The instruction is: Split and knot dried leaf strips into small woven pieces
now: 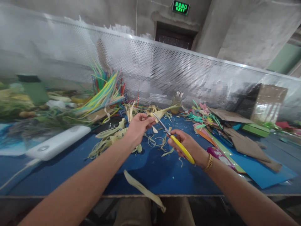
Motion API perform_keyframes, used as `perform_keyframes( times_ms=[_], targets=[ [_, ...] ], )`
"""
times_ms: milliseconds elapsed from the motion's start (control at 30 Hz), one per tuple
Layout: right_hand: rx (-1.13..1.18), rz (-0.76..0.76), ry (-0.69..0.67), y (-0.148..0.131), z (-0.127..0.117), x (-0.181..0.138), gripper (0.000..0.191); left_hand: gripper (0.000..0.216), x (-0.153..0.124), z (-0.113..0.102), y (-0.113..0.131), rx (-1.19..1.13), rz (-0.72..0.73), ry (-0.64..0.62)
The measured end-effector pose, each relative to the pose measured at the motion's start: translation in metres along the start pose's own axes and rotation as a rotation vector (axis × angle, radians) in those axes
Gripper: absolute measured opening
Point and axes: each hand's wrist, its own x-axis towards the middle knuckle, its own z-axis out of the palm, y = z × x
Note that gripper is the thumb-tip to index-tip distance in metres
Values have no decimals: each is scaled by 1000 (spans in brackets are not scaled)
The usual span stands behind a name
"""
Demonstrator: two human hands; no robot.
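Note:
My left hand (138, 125) is closed in a pinch on a pale yellow leaf strip (164, 111) that points right above the blue table (150, 171). My right hand (185, 145) is wrapped round the yellow handles of scissors (175, 138). Their thin blades reach up and left to the strip near my left fingertips. A small cut piece (154, 129) hangs just below the blades. A gold bracelet (208, 162) circles my right wrist. Pale trimmings (110, 138) lie on the table under and left of my hands.
A bundle of coloured strips (105, 91) stands at the back left before a perforated metal screen (164, 69). A white power bank (57, 142) lies left. Coloured paper and brown card (246, 144) lie right. A long pale strip (143, 190) hangs over the front edge.

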Motion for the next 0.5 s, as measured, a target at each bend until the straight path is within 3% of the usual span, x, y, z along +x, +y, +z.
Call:
perform_keyframes(
  times_ms=[500],
  targets=[
    [15, -11, -5, 2, -1, 1, 47, 32, -2, 1, 10, 10, -81, -57]
  ],
)
